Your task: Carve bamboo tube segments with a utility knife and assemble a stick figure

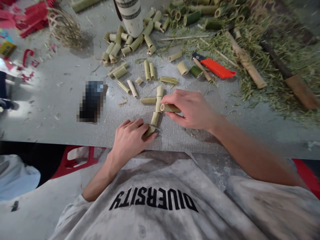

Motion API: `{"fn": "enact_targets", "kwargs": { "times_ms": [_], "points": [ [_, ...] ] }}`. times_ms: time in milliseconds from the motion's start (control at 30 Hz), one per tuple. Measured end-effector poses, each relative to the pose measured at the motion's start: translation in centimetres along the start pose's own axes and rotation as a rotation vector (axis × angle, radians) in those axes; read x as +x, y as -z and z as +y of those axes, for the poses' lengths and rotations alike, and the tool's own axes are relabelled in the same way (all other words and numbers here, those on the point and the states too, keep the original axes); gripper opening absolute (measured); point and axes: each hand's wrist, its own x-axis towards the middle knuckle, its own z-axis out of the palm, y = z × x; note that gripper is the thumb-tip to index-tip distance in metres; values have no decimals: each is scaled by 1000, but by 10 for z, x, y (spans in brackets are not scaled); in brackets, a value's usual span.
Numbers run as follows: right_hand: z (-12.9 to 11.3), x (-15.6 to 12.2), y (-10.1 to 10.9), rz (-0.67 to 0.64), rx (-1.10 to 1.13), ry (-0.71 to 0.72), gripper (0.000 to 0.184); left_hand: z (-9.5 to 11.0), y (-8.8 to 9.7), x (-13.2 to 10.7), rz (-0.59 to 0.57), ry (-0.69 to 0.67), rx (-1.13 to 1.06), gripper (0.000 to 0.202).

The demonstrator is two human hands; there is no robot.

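My right hand (191, 110) pinches a short bamboo tube (168, 108) lying crosswise on the grey table (62, 110). That tube touches a column of short bamboo pieces (158, 104) laid end to end. My left hand (130, 138) is curled near the table's front edge, its fingers pressed on the lowest bamboo piece (150, 130) of the column. Another short piece (148, 100) lies crosswise to the left of the column.
Several cut bamboo tubes (130, 43) lie piled further back around a white cylinder (130, 15). A red-handled tool (216, 68) lies to the right, beside long bamboo stalks (246, 61) and green shavings (275, 66). Red paper scraps (30, 16) sit at the far left.
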Motion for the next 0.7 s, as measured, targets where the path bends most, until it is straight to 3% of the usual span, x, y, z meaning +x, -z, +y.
{"fn": "enact_targets", "kwargs": {
  "times_ms": [267,367,533,700],
  "points": [
    [1,0,-2,19,-14,7,20,0,1,1,5,28,-78,44],
    [1,0,-2,22,7,4,17,-6,10,-2,35,132,-381,41],
    [0,-1,-4,29,19,-16,12,-23,15,-8,112,317,-1118,22],
    [1,0,-4,34,35,-19,12,-22,3,-9,139,360,-1479,19]
  ]
}}
